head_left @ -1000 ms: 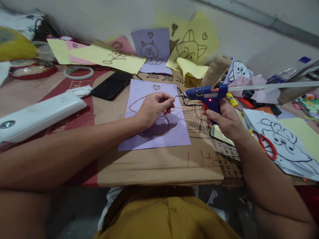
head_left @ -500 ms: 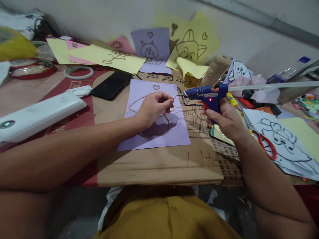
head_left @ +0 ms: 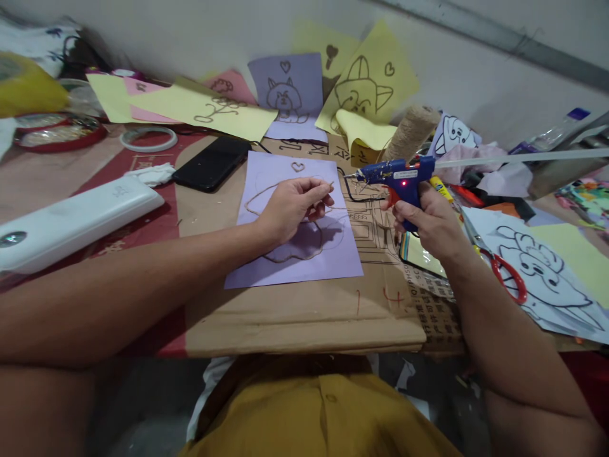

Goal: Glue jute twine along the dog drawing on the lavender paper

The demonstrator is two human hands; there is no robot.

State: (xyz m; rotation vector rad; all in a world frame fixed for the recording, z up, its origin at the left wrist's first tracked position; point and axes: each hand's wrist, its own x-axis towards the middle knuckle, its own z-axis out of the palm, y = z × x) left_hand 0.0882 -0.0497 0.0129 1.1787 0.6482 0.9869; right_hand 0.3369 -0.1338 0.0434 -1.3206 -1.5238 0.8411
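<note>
My left hand [head_left: 297, 208] is above a purple sheet [head_left: 290, 271], its thumb and forefinger pinching the tip of a thin brown cord. Cord outlines a rounded shape on the sheet, partly hidden by that hand, and a small cord heart [head_left: 297, 167] lies near the sheet's top edge. My right hand [head_left: 425, 222] is wrapped round the handle of a blue glue gun [head_left: 392, 176], which has a lit red light and a long clear glue stick in its back. The gun's nozzle points left, a little right of the left fingertips and apart from them.
Left of the sheet lie a black phone [head_left: 212, 164] and a long white device [head_left: 78, 221]. A twine roll [head_left: 412, 131] stands behind the gun. Red-handled scissors [head_left: 508, 278] and drawings [head_left: 542, 273] lie at the right. Drawn papers [head_left: 285, 95] lean on the back wall.
The glue gun and my right hand have moved slightly, the nozzle drawing a little away from the left fingertips. My left hand keeps its pinch in nearly the same place.
</note>
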